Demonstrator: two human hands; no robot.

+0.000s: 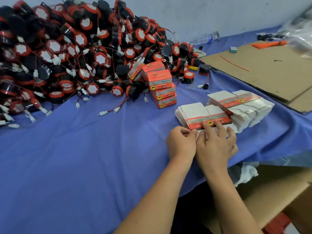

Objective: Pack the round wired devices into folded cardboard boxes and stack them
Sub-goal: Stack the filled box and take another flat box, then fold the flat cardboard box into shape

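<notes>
The heap of round wired devices (67, 48) lies left of and behind the packed-box stack (161, 85) and touches it. This placement appears intended to keep units within short reach of the packing spot. Loose connector leads (109, 111) trail over the blue-covered desk (84, 157) front-left of the stack; they could snag a lifted unit.

In front and slightly right of the stack, the left hand (181, 142) has its grip curled, and thumb and forefinger appear to pinch the near edge of the top blank (194, 108), probably to peel it free. Beside it, the right hand (216, 144) has an open grip, its straight fingers (206, 126) pressing the printed band, apparently to steady the blank pile (179, 115).

A second blank pile (241, 102) lies further right of the stack. A cardboard sheet (263, 68) lies right and behind. Neither hand holds a device.
</notes>
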